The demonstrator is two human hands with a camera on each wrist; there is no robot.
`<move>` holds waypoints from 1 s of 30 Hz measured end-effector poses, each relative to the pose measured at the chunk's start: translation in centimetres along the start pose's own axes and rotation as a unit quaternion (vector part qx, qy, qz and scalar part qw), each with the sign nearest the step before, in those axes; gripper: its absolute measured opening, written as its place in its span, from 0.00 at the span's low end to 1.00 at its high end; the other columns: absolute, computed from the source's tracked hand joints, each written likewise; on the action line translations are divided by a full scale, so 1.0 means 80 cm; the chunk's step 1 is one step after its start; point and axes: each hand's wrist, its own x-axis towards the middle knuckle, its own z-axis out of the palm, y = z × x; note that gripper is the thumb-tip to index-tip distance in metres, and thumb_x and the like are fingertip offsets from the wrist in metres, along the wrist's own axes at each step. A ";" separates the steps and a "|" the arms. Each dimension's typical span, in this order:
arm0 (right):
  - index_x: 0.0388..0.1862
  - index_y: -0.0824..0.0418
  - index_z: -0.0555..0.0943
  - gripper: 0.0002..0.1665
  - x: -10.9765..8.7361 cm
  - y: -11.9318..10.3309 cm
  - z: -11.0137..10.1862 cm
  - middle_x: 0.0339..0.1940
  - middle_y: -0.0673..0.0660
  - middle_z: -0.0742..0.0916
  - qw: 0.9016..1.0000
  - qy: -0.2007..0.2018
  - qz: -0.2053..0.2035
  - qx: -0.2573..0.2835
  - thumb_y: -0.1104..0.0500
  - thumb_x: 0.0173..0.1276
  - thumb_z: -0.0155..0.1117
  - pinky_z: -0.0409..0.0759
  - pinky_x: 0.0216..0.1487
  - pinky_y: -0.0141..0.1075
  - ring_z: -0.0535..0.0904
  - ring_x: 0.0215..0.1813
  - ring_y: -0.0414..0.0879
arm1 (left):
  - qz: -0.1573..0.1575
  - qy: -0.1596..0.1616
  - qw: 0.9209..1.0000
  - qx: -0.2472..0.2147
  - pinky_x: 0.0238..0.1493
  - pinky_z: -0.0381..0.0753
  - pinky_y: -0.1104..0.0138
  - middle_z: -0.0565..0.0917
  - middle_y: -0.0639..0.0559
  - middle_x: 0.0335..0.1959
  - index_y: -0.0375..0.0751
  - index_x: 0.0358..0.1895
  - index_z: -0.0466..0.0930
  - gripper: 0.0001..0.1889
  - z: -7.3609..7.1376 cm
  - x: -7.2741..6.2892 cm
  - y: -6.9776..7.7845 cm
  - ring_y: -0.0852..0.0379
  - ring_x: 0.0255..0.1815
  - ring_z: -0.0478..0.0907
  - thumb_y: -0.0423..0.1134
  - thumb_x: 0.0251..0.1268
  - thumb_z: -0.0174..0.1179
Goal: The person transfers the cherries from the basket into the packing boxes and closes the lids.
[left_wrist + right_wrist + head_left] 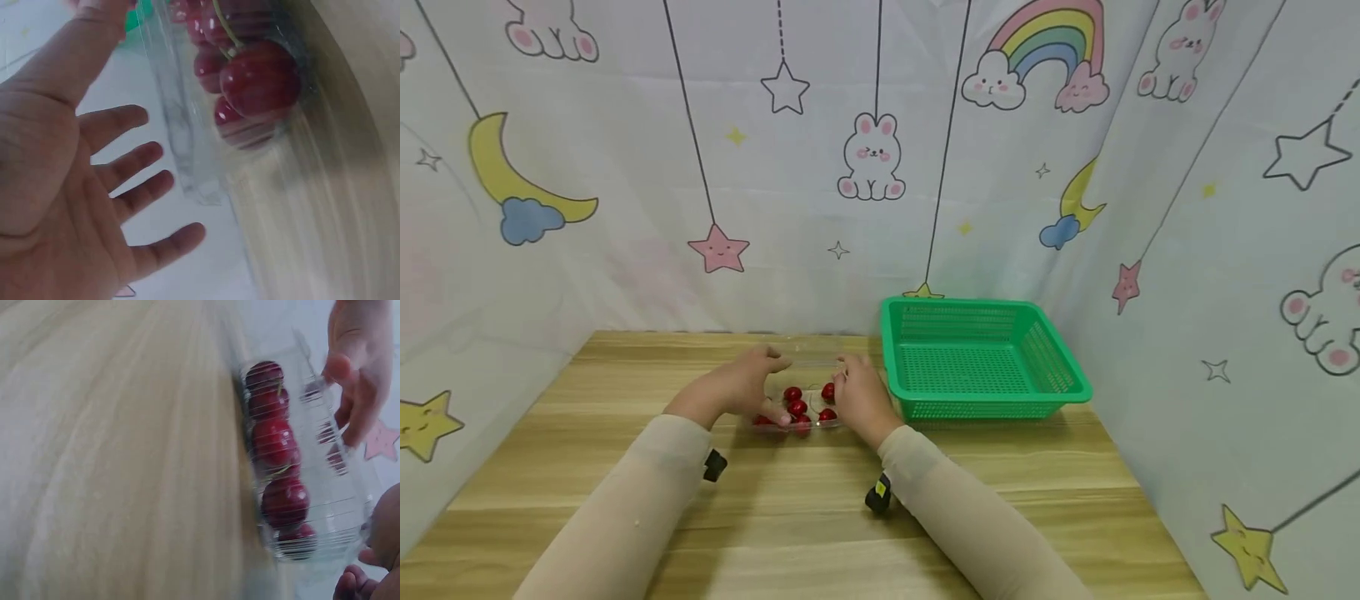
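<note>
A clear plastic box (pixel 812 427) of dark red cherries (pixel 797 407) sits on the wooden table, its clear lid (pixel 808 350) folded up at the back. My left hand (pixel 741 385) is at the box's left end, thumb by the front rim. In the left wrist view its fingers (pixel 134 178) spread loosely beside the box wall, and the thumb tip runs out of frame. At the right end is my right hand (pixel 867 400), fingertips right at the rim. The right wrist view shows the cherries (pixel 275 444) through the ribbed wall, with part of my right hand (pixel 384 550) at the lower corner.
Close to the right of the box stands a green plastic basket (pixel 985 408) with mesh sides. A white patterned curtain (pixel 820 183) borders the table (pixel 805 517) at the back and sides.
</note>
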 end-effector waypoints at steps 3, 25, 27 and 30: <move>0.86 0.63 0.74 0.29 0.009 0.009 0.007 0.74 0.67 0.82 0.998 0.025 0.025 0.051 0.53 0.96 0.47 0.84 0.78 0.54 0.84 0.73 0.60 | -0.006 0.029 0.999 -0.029 0.82 0.72 0.28 0.64 0.23 0.86 0.32 0.89 0.65 0.47 0.001 0.006 -0.015 0.20 0.86 0.64 0.58 0.81 0.71; 0.70 0.68 0.85 0.23 0.038 0.026 0.014 0.20 0.48 0.75 0.942 -0.043 0.129 0.305 0.55 0.93 0.54 0.65 0.19 0.32 0.64 0.17 0.39 | -0.119 0.004 0.973 -0.197 0.37 0.83 0.60 0.75 0.52 0.25 0.19 0.72 0.78 0.28 -0.001 0.014 -0.065 0.56 0.26 0.72 0.47 0.98 0.46; 0.77 0.66 0.82 0.25 0.038 0.028 0.015 0.18 0.46 0.73 0.935 -0.048 0.138 0.322 0.55 0.93 0.54 0.64 0.19 0.31 0.63 0.17 0.38 | -0.119 0.004 0.973 -0.199 0.38 0.84 0.60 0.76 0.50 0.27 0.19 0.73 0.77 0.29 0.000 0.014 -0.065 0.56 0.28 0.73 0.47 0.98 0.46; 0.87 0.61 0.75 0.30 0.036 0.030 0.014 0.20 0.46 0.75 0.930 -0.049 0.147 0.333 0.55 0.93 0.55 0.66 0.20 0.31 0.64 0.18 0.38 | -0.118 0.006 0.972 -0.205 0.39 0.84 0.59 0.79 0.47 0.30 0.19 0.74 0.75 0.28 0.003 0.015 -0.066 0.54 0.30 0.75 0.46 0.98 0.47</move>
